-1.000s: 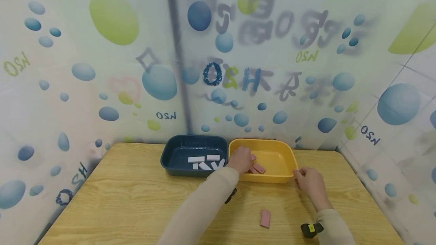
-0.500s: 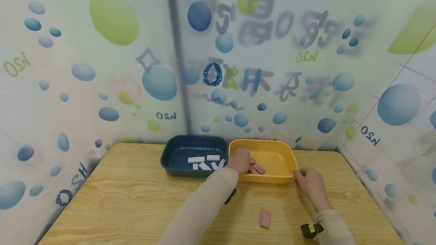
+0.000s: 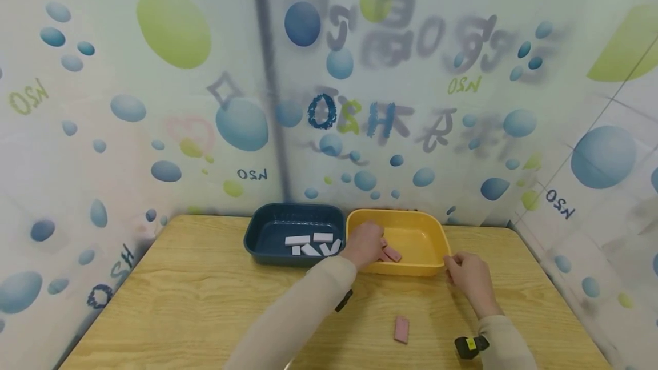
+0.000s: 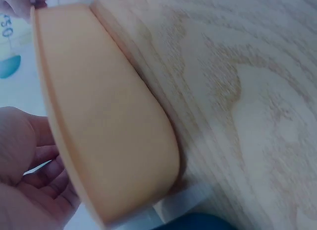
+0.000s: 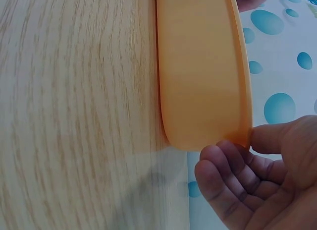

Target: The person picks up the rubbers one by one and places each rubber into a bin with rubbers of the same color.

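My left hand [image 3: 364,242] reaches over the front left of a yellow plastic tray [image 3: 418,244], fingers down inside it. Several pink rectangular blocks [image 3: 393,253] lie by those fingers. In the left wrist view the left hand's fingers [image 4: 47,175] are curled beyond the tray's rim. The tray wall hides their tips, so whether they hold a block does not show. With thumb and fingers my right hand [image 3: 469,274] pinches the tray's front right corner; the right wrist view shows this grip [image 5: 252,160] closely. One pink block [image 3: 401,329] lies on the table in front.
Against the yellow tray's left side stands a dark blue tray [image 3: 257,253] with several white blocks [image 3: 298,240] in it. Both trays sit at the back of the wooden table [image 3: 205,301], before a patterned curtain [image 3: 231,73].
My left hand shifts slightly within the yellow tray and its forearm swings a little to the left. The right hand stays on the tray corner. The head view moves very slightly.
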Action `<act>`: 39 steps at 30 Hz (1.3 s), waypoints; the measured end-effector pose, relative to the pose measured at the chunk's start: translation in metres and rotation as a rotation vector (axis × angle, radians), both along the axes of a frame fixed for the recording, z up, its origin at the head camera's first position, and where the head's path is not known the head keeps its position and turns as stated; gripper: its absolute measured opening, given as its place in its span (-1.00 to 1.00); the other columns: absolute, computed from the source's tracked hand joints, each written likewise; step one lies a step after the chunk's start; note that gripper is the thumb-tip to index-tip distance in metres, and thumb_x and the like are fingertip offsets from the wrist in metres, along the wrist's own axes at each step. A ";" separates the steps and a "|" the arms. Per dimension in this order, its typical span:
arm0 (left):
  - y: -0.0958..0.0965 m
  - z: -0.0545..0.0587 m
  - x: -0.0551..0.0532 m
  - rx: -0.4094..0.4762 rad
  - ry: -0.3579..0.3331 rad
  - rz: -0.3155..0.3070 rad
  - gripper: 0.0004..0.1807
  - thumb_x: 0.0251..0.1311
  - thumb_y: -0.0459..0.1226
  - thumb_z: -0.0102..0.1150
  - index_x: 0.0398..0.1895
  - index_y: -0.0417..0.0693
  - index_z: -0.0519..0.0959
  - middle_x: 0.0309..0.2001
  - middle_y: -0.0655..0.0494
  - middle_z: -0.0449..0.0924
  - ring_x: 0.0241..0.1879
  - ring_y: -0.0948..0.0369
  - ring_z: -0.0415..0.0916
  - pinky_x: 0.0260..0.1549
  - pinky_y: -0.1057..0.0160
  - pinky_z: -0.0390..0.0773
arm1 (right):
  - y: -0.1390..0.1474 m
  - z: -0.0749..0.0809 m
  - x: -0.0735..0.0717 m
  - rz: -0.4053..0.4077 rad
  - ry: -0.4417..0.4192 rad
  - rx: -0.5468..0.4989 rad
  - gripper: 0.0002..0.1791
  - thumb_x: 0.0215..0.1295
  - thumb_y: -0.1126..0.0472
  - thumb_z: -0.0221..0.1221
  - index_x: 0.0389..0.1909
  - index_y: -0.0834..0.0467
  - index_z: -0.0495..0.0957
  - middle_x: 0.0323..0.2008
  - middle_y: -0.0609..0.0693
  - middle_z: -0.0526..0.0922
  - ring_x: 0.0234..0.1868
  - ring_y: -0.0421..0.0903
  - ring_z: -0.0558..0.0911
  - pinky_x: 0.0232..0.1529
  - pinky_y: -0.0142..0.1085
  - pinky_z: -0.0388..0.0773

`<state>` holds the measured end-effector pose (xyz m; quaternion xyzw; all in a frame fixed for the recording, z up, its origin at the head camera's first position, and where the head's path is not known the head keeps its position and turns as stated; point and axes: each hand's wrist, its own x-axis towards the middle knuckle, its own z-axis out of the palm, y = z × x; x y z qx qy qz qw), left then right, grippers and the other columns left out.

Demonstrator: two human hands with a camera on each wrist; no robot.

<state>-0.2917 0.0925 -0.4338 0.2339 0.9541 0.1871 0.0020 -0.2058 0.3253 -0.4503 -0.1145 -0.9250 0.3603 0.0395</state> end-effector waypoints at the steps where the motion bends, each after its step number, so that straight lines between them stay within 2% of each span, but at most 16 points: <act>1: 0.001 0.001 0.003 -0.004 0.012 -0.008 -0.88 0.42 -0.30 0.22 -0.25 -0.12 0.72 -0.32 0.12 0.57 -0.31 0.21 0.49 -0.21 0.34 0.52 | 0.000 0.000 0.000 0.000 -0.002 -0.001 -0.67 0.54 0.18 0.07 -0.38 0.32 0.59 -0.58 0.00 0.60 -0.52 -0.10 0.52 -0.44 -0.27 0.45; 3: 0.002 0.004 0.008 -0.017 0.032 -0.024 -0.86 0.40 -0.32 0.25 -0.09 -0.14 0.74 -0.19 0.08 0.64 -0.19 0.21 0.57 -0.08 0.33 0.58 | 0.000 0.000 0.000 0.001 -0.006 -0.001 -0.67 0.55 0.17 0.06 -0.38 0.31 0.58 -0.58 0.00 0.60 -0.52 -0.10 0.51 -0.44 -0.26 0.45; 6: 0.004 0.007 0.017 -0.019 0.065 -0.053 -0.71 0.31 -0.27 0.38 0.05 -0.15 0.72 -0.07 0.04 0.67 -0.08 0.18 0.61 0.00 0.29 0.61 | 0.000 0.000 -0.001 0.003 -0.001 0.001 -0.66 0.55 0.17 0.07 -0.39 0.30 0.58 -0.58 0.01 0.61 -0.53 -0.11 0.52 -0.43 -0.27 0.45; 10: 0.002 0.010 0.026 -0.032 0.141 -0.111 -0.76 0.27 -0.24 0.43 -0.05 -0.11 0.75 -0.19 0.07 0.63 -0.23 0.22 0.58 -0.23 0.32 0.63 | 0.001 -0.001 -0.001 0.008 0.007 0.010 -0.66 0.55 0.17 0.07 -0.39 0.30 0.59 -0.58 0.02 0.61 -0.54 -0.11 0.52 -0.42 -0.27 0.44; 14: -0.001 0.008 0.034 -0.041 0.249 -0.178 -0.90 0.33 -0.24 0.36 -0.18 -0.05 0.75 -0.33 0.14 0.54 -0.40 0.27 0.44 -0.45 0.34 0.46 | 0.002 -0.001 -0.001 0.009 0.009 0.013 -0.66 0.54 0.17 0.06 -0.38 0.31 0.59 -0.59 -0.01 0.61 -0.53 -0.11 0.52 -0.42 -0.27 0.45; 17: -0.003 0.004 0.038 -0.037 0.341 -0.238 -0.94 0.34 -0.24 0.35 -0.27 -0.02 0.75 -0.40 0.18 0.52 -0.45 0.30 0.38 -0.46 0.27 0.32 | 0.002 0.000 -0.002 0.009 0.011 0.013 -0.66 0.54 0.17 0.06 -0.39 0.31 0.59 -0.58 -0.02 0.61 -0.53 -0.11 0.53 -0.43 -0.27 0.46; 20: -0.005 0.001 0.042 -0.042 0.392 -0.292 -0.96 0.29 -0.30 0.37 -0.24 -0.01 0.75 -0.35 0.20 0.56 -0.37 0.33 0.45 -0.38 0.30 0.41 | 0.002 0.001 -0.001 0.008 0.012 0.015 -0.66 0.54 0.17 0.07 -0.39 0.30 0.59 -0.58 -0.01 0.61 -0.53 -0.12 0.53 -0.43 -0.28 0.47; 23: -0.007 0.000 0.048 -0.039 0.355 -0.328 -0.87 0.26 -0.32 0.40 -0.14 -0.01 0.75 -0.24 0.20 0.60 -0.25 0.32 0.49 -0.24 0.42 0.50 | 0.002 0.002 -0.001 0.009 0.013 0.014 -0.67 0.54 0.18 0.07 -0.39 0.31 0.59 -0.58 0.00 0.62 -0.53 -0.12 0.53 -0.44 -0.28 0.47; 28: -0.008 -0.001 0.058 -0.060 0.308 -0.393 -0.81 0.28 -0.27 0.40 -0.05 0.01 0.74 -0.14 0.21 0.63 -0.16 0.33 0.49 -0.11 0.45 0.54 | 0.001 0.002 0.000 0.014 0.017 0.014 -0.66 0.54 0.18 0.07 -0.38 0.32 0.59 -0.57 0.01 0.63 -0.53 -0.12 0.53 -0.44 -0.28 0.47; 33: -0.010 -0.001 0.066 -0.041 0.264 -0.496 -0.85 0.29 -0.33 0.38 -0.10 -0.07 0.72 -0.22 0.21 0.52 -0.25 0.35 0.39 -0.22 0.57 0.42 | 0.001 0.001 -0.001 0.010 0.016 0.010 -0.67 0.54 0.19 0.07 -0.38 0.33 0.59 -0.56 0.02 0.63 -0.52 -0.12 0.54 -0.44 -0.28 0.49; 36: -0.010 -0.002 0.071 -0.051 0.256 -0.526 -0.87 0.29 -0.33 0.37 -0.13 -0.06 0.71 -0.24 0.22 0.50 -0.31 0.40 0.37 -0.29 0.59 0.39 | 0.001 0.000 0.000 0.008 0.010 0.013 -0.67 0.54 0.18 0.07 -0.37 0.33 0.59 -0.56 0.02 0.63 -0.51 -0.12 0.54 -0.44 -0.28 0.48; 39: -0.010 -0.004 0.075 -0.084 0.249 -0.538 -0.83 0.29 -0.31 0.38 -0.07 -0.03 0.72 -0.19 0.23 0.56 -0.29 0.42 0.40 -0.25 0.59 0.43 | 0.000 0.000 0.000 0.004 0.006 0.016 -0.67 0.54 0.18 0.07 -0.38 0.32 0.59 -0.56 0.01 0.62 -0.50 -0.11 0.54 -0.44 -0.28 0.48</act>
